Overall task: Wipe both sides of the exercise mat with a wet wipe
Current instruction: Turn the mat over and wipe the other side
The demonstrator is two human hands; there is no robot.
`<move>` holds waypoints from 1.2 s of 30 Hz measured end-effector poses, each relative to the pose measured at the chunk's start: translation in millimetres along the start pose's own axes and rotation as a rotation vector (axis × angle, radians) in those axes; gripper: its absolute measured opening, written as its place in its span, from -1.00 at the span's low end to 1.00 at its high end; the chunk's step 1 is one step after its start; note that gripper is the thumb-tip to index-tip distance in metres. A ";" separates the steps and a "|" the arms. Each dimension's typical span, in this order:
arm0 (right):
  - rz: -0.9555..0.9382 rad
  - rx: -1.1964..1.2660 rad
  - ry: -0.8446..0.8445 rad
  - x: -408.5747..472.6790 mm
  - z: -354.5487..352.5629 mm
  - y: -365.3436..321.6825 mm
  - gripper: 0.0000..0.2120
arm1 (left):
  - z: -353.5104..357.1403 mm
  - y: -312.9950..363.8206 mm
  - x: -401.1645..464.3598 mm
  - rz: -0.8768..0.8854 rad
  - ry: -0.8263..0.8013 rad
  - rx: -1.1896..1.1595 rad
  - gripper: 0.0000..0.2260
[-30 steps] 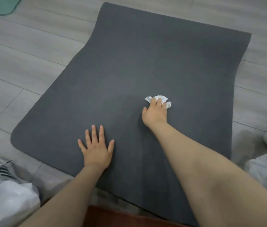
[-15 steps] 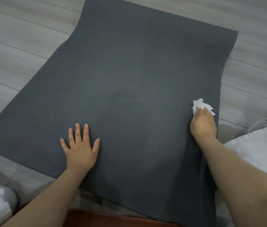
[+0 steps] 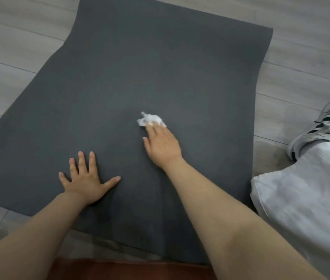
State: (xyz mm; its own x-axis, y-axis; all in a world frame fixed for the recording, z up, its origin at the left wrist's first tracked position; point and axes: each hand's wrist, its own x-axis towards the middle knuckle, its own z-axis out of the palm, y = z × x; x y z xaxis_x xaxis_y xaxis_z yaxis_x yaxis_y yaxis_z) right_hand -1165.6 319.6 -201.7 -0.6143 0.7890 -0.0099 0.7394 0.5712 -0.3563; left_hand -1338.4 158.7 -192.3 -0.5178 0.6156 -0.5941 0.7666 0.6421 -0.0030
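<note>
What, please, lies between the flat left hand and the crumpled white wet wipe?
Only bare dark grey exercise mat separates the left hand from the wipe, in the head view.

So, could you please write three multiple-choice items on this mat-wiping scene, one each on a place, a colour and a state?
1. Where is the wet wipe?
A. on the floor
B. under the right hand's fingertips on the mat
C. on the shoe

2. What colour is the exercise mat?
A. dark grey
B. red
C. yellow

3. How is the left hand?
A. clenched in a fist
B. gripping the wipe
C. flat with fingers spread

Answers: 1 B, the right hand presses it down; 2 A, the surface is charcoal; 3 C, the palm rests on the mat.
</note>
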 end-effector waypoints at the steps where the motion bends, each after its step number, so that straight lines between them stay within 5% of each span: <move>1: 0.143 -0.035 0.077 -15.8 -9.2 36.3 -0.53 | -1.6 1.4 -0.9 0.004 -0.012 0.003 0.09; 5: 0.777 -0.051 0.242 -104.6 -52.1 164.9 -0.47 | -10.6 2.9 -5.7 0.022 -0.063 0.033 0.21; 7: 1.047 0.033 0.235 -112.4 -63.1 176.0 -0.41 | -16.9 0.8 -7.7 0.038 -0.106 0.068 0.27; 10: 1.193 0.065 0.240 -82.4 -62.7 144.9 -0.36 | -20.1 -0.6 -14.3 0.068 -0.163 0.132 0.33; 15: 0.932 -0.118 0.111 -53.8 -41.4 103.6 -0.40 | -13.4 6.6 -27.3 0.062 -0.207 0.182 0.35; 19: 0.932 -0.062 0.206 -35.5 -33.0 90.8 -0.49 | -13.2 9.1 -24.8 0.045 -0.207 0.166 0.36; 22: 0.759 0.113 0.372 -32.7 -36.0 94.7 -0.65 | -15.1 9.9 -24.1 0.037 -0.226 0.153 0.36; 29: 0.748 0.338 0.442 -46.1 -59.9 114.2 -0.50 | -17.9 9.8 -26.5 0.042 -0.233 0.134 0.36; 36: 0.687 0.253 0.343 -11.6 -34.5 53.5 -0.74 | -17.7 11.6 -25.3 0.035 -0.236 0.126 0.36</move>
State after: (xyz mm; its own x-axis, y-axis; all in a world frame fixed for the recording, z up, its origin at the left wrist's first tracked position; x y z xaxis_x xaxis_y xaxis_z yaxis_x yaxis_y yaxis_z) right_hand -1109.4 348.8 -188.4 0.1040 0.9941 -0.0311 0.8111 -0.1028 -0.5758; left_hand -1323.2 158.7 -163.1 -0.3988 0.5033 -0.7666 0.8314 0.5512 -0.0706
